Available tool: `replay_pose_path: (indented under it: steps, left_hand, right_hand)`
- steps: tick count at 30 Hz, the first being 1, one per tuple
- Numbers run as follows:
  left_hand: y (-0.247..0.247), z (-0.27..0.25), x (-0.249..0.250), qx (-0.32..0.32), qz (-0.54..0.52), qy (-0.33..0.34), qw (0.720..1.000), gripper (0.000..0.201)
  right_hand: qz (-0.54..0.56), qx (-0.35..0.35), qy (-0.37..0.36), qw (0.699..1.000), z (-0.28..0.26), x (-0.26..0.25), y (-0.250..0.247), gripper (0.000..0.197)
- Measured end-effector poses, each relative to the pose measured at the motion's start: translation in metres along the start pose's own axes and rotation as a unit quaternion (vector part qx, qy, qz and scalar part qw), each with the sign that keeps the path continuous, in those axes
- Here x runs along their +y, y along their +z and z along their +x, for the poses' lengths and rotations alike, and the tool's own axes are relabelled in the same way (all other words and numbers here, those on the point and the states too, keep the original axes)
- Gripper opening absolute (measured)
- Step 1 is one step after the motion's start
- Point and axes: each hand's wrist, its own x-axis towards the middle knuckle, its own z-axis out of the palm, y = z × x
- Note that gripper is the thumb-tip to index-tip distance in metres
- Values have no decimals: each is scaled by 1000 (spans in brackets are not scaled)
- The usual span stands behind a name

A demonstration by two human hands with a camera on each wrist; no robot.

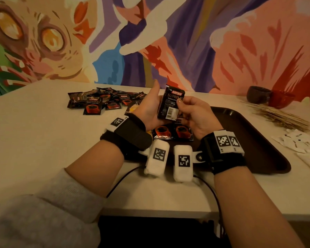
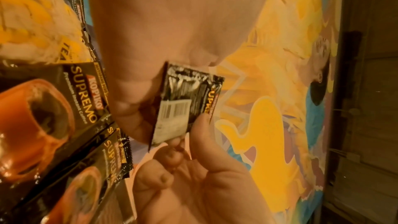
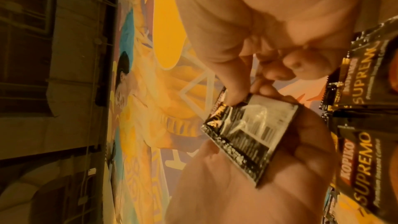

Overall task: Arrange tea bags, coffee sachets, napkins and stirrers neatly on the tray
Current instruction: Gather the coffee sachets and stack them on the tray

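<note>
I hold one black coffee sachet upright over the brown tray, barcode side toward me. My left hand cups its left edge, fingers curled behind it and thumb up by its top corner. The thumb and forefinger of my right hand pinch its right edge. The left wrist view shows the sachet between both hands, and the right wrist view shows the same sachet. Two coffee sachets lie side by side on the tray under my hands. Loose sachets are piled at the back left, beside a yellow tea bag.
Wooden stirrers lie in a loose bundle right of the tray, with white paper packets nearer me. A dark cup and a red cup stand at the back right by the painted wall. Cables run from my wristbands over the table's front edge.
</note>
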Motion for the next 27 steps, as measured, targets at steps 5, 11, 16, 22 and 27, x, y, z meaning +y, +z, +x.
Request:
replay_pose_path:
  steps: [5, 11, 16, 22, 27]
  left_hand:
    - [-3, -6, 1, 7, 60, -32, 998, 28]
    - [-7, -3, 5, 56, 136, 7, 989, 28]
    - [-10, -8, 10, 67, 207, 3, 976, 22]
    - [-17, -6, 14, 162, 219, 13, 962, 13]
    - [-18, -5, 15, 170, 209, 9, 963, 8]
  right_hand:
    - [-5, -19, 2, 1000, 3, 3, -1, 13]
    - [3, 4, 29, 1000, 9, 3, -1, 25]
    - [-47, -35, 4, 998, 4, 5, -3, 9]
    - [-127, -36, 85, 988, 5, 6, -4, 14]
    - [-160, -53, 135, 976, 5, 7, -4, 13]
